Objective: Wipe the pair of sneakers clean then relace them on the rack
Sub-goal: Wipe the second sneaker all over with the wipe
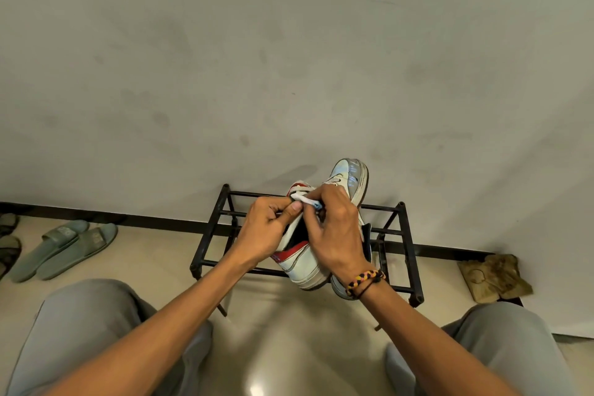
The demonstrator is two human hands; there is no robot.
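Two white sneakers lie on top of a black metal rack against the wall. The nearer sneaker has a red heel panel and a dark opening facing me. The other sneaker lies to its right, its toe pointing at the wall. A white lace runs across the top of the nearer sneaker. My left hand pinches that lace between thumb and forefinger. My right hand, a braided band on its wrist, grips the lace's tip close beside the left thumb. Both hands hide the sneaker's eyelets.
A pair of green slides lies on the floor at the left, with darker sandals at the frame edge. A crumpled brownish cloth sits on the floor right of the rack. My knees in grey trousers flank the tiled floor.
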